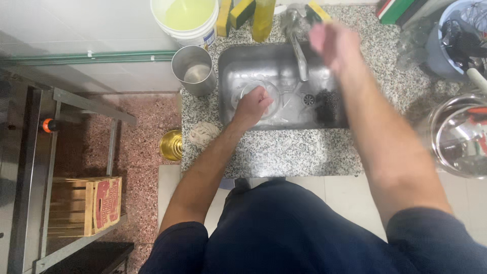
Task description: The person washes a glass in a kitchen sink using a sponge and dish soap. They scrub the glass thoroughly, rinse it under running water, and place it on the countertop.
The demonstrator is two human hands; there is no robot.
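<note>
My left hand [252,105] reaches into a small steel sink [238,66] and grips a clear glass bowl [271,91] by its near rim. My right hand [332,43] is blurred, raised above the right side of the sink beside the steel tap [299,50]; whether it holds anything cannot be made out. A dark scouring pad [327,105] lies in the sink at the right, next to the drain [308,99].
A steel cup [193,69] and a white bucket of yellow liquid [185,18] stand left of the sink on the granite counter [284,152]. Sponges [238,12] sit behind. A cloth [203,133] lies at the front left. Steel pot [456,137] and utensil holder [456,40] are at right.
</note>
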